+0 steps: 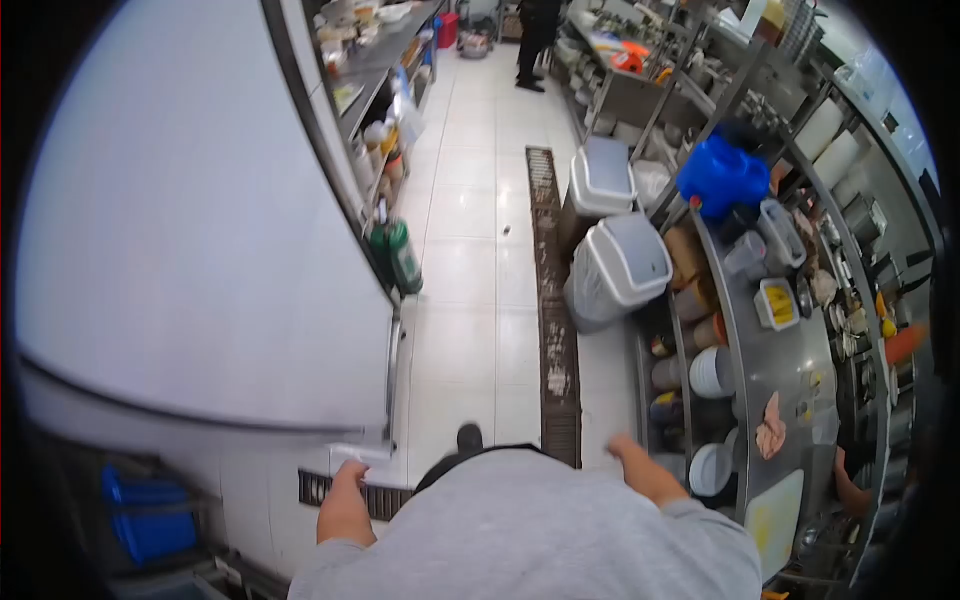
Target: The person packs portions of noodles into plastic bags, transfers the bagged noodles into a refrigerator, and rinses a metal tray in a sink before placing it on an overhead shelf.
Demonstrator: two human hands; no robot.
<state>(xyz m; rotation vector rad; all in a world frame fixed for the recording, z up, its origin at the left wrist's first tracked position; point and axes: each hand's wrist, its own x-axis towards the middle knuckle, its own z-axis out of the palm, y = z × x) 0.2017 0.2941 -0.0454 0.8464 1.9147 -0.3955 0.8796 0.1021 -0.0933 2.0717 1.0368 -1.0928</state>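
My left hand (349, 473) hangs low beside my body, just below the bottom corner of a large white door or panel (200, 220). Its fingers look curled, and a pale, see-through thing (352, 455) shows right at them; what it is cannot be made out. On the other side, my right hand (624, 446) is held out over the floor, left of the steel counter's lower shelves. It is small and blurred, so its fingers do not show clearly. Nothing can be seen in it.
A tiled aisle (465, 250) runs ahead, with a dark floor drain (553, 300) along it. Two lidded bins (620, 265) stand to the right, before the steel counter (765, 350). A green cylinder (404, 255) is at left. Another person (537, 40) stands far ahead.
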